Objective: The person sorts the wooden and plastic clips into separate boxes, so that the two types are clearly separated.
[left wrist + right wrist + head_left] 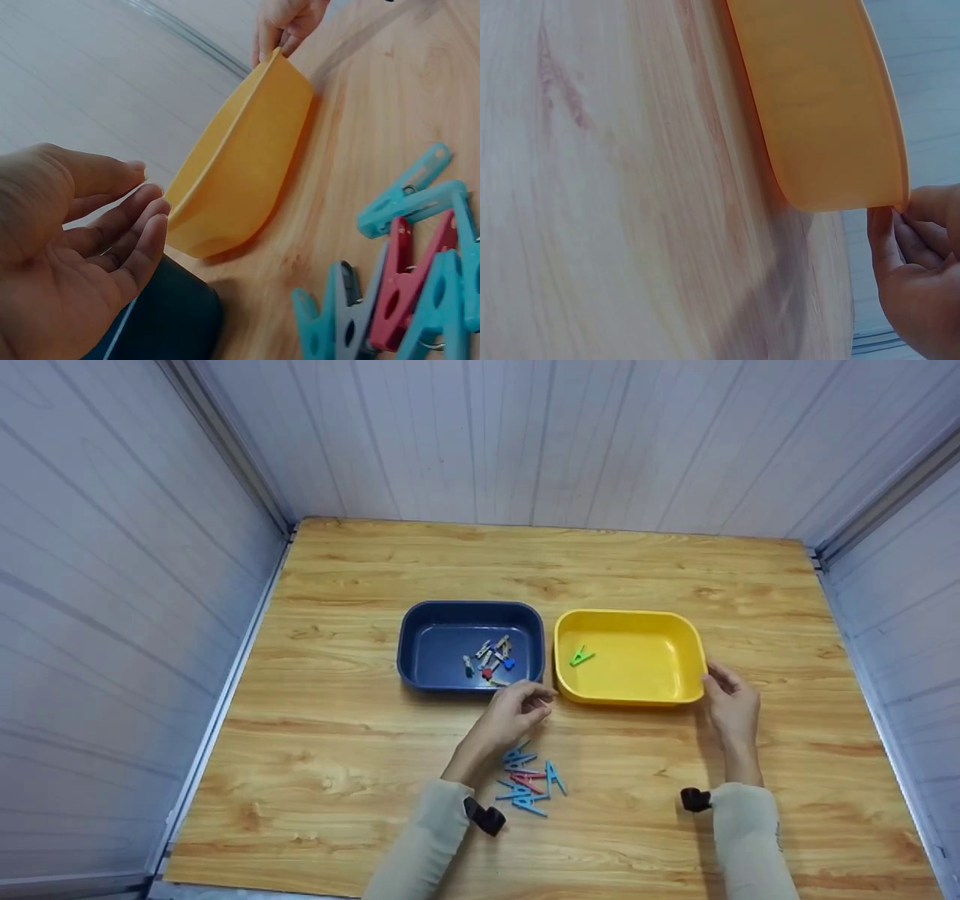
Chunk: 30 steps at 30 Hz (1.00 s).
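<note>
**Yellow bin [637, 696] pinched at its right rim**

The rim is gripped by the right hand [735, 711]. The left hand [514, 712] is held loosely curled near the opposite corner; contact cannot be told. Inside, the green clip [580, 658] is shown only by the head view; a grey clip [365, 309] is made out clearly by the left wrist's. From the blue bin [442, 652] a narrow gap is left; wide room is left right of the clips [525, 784].

We have bare worktop [630, 780] right of the loose pegs [528, 775]; blue tub [439, 652] and yellow tub [637, 660] leave a narrow gap.
</note>
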Motion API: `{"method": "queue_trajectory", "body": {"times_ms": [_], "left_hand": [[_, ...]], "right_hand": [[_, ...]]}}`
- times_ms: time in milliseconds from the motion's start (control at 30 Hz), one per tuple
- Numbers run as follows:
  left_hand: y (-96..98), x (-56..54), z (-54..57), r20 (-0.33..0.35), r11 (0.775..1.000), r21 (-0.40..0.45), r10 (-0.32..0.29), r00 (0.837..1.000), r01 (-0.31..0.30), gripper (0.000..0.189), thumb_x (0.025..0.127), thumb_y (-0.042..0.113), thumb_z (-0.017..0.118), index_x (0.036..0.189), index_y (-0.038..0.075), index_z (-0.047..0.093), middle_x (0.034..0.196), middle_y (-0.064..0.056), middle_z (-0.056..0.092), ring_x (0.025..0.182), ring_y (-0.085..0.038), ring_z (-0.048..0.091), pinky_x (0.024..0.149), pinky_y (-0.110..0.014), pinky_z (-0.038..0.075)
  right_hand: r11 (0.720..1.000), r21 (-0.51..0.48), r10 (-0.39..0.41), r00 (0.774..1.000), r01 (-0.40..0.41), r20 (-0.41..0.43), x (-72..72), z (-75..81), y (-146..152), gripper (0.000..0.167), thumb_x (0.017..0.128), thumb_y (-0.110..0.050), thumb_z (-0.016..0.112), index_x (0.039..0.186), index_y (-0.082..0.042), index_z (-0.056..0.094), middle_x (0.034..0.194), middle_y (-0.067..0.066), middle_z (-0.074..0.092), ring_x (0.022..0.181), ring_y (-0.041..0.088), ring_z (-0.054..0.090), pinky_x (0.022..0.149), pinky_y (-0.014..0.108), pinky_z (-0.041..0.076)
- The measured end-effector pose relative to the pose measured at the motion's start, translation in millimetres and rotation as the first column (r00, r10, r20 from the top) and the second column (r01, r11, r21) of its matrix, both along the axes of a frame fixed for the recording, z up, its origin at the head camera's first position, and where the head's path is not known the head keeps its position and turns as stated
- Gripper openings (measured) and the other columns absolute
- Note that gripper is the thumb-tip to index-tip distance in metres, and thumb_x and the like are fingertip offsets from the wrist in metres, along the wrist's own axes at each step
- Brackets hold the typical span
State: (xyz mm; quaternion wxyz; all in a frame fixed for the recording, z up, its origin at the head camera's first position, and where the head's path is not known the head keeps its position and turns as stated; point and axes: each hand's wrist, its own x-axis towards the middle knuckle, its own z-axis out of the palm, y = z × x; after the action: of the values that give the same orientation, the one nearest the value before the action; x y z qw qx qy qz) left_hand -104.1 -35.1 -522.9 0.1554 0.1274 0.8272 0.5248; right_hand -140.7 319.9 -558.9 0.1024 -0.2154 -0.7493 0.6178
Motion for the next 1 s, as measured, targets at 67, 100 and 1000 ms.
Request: {"method": "queue_trajectory", "body": {"times_ms": [67,100,1000], "left_hand": [[-0.5,1.6,-2.1,0.010,1.000,-0.007,-0.012,1.000,0.012,0.025,0.093,0.011,0.060,0.118,0.008,0.064,0.106,0.000,0.063,0.092,-0.008,0.056,0.083,-0.021,0.049],[-1.0,2.5,-3.1,0.016,1.000,-0.014,-0.019,1.000,0.019,0.025,0.093,0.011,0.060,0.118,0.008,0.064,0.106,0.001,0.063,0.093,-0.008,0.057,0.084,-0.022,0.050],[-22.6,13.0,-45.2,0.107,0.990,-0.102,-0.090,0.990,0.101,0.024,0.089,0.004,0.063,0.113,0.002,0.065,0.102,-0.008,0.068,0.087,-0.012,0.060,0.080,-0.026,0.051]], "right_hand": [[1.000,0.025,-0.001,1.000,0.001,0.004,0.1,-0.8,0,0.036,0.091,-0.005,0.062,0.125,0.004,0.059,0.104,-0.006,0.067,0.094,0.000,0.058,0.080,0.007,0.046],[1.000,0.031,0.001,1.000,-0.001,0.006,0.1,-1.0,1,0.035,0.091,-0.005,0.062,0.125,0.003,0.060,0.106,-0.005,0.067,0.094,0.000,0.058,0.080,0.007,0.046],[0.996,0.090,0.019,0.997,-0.027,0.080,-0.8,0.2,4,0.039,0.093,-0.014,0.061,0.129,-0.002,0.058,0.119,0.002,0.064,0.100,0.000,0.055,0.082,0.007,0.044]]}}
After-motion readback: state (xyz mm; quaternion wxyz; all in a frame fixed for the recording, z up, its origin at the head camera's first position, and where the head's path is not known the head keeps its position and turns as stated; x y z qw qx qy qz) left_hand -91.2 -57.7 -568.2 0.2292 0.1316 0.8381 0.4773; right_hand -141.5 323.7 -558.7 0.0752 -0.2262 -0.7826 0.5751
